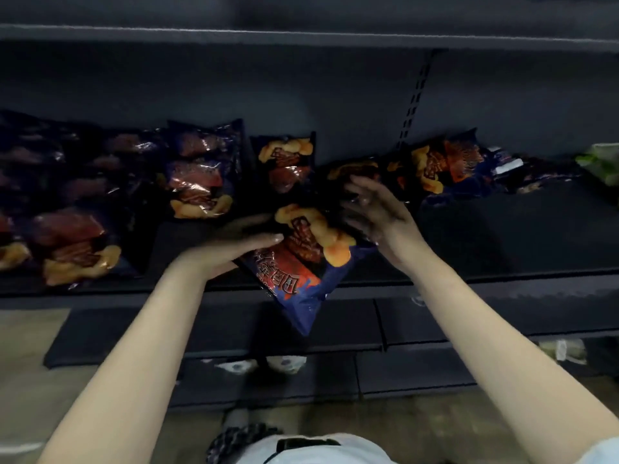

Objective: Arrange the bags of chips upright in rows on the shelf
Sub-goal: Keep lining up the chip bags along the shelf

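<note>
A dark blue chip bag with orange and red print hangs tilted over the front edge of the dark shelf, its bottom corner pointing down past the edge. My left hand presses its straight fingers against the bag's left side. My right hand holds the bag's upper right side with spread fingers. Several matching bags stand in rows at the left, and one upright bag is just behind the held one. More bags lie tumbled at the right rear.
A green package sits at the far right of the shelf. An upper shelf edge runs overhead. Lower dark shelves step out below, with small items on the floor. A slotted upright divides the back panel.
</note>
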{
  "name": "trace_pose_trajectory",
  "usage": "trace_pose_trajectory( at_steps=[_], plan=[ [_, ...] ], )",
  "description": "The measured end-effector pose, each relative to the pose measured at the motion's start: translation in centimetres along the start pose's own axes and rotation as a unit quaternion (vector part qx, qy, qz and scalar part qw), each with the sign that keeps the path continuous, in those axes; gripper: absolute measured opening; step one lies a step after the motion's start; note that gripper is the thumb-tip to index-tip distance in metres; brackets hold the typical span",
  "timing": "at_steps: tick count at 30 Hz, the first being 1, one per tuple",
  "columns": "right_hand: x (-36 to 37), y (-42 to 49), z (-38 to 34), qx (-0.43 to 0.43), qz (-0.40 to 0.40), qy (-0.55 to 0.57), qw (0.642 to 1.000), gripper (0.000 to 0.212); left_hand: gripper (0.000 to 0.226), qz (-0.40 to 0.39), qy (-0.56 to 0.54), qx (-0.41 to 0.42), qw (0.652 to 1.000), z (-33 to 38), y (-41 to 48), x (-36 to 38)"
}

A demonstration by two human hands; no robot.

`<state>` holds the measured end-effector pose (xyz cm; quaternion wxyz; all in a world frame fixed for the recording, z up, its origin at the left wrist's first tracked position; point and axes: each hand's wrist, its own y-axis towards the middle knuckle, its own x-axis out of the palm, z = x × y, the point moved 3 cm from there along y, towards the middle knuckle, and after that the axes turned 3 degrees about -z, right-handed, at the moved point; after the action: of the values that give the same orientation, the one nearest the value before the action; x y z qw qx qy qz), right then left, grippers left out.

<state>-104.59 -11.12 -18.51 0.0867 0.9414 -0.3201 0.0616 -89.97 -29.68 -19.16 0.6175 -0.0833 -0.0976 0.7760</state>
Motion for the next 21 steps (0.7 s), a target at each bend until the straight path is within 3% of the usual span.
trace_pose_trajectory(
  at_steps=[2, 4, 7, 9, 11, 15, 18, 21],
  plan=[
    [2.2, 1.6, -0.4, 0.019, -0.060, -0.045, 0.997, 0.045, 0.058, -0.013, 0.122, -0.022, 0.992, 0.4, -2.1, -1.4],
    [5.5, 3.1, -0.7, 0.025, -0.163, -0.154, 0.974, 0.039, 0.059, -0.035, 0.236, -0.050, 0.970, 1.3, -4.1, -2.6],
    [11.5, 4.3, -0.8, 0.034, -0.326, -0.318, 0.890, 0.052, 0.072, -0.032, 0.343, -0.067, 0.936, 2.3, -6.3, -4.5],
    [14.5, 4.9, -0.1, 0.069, -0.389, -0.370, 0.841, 0.060, 0.079, -0.025, 0.379, -0.107, 0.919, 2.5, -7.4, -5.8],
    [16.4, 5.5, 0.5, 0.125, -0.413, -0.387, 0.815, 0.060, 0.078, -0.014, 0.390, -0.136, 0.911, 2.3, -8.2, -7.0],
    [19.1, 5.9, 1.7, 0.237, -0.468, -0.395, 0.755, 0.056, 0.082, 0.031, 0.381, -0.123, 0.916, 2.0, -9.6, -9.7],
    [20.4, 6.5, 2.3, 0.220, -0.486, -0.356, 0.767, 0.047, 0.073, 0.092, 0.292, -0.076, 0.949, 2.2, -10.2, -11.9],
    [19.9, 8.4, 3.3, 0.179, -0.429, -0.302, 0.832, 0.068, 0.049, 0.226, 0.108, 0.043, 0.967, 2.7, -10.5, -14.7]
  ],
)
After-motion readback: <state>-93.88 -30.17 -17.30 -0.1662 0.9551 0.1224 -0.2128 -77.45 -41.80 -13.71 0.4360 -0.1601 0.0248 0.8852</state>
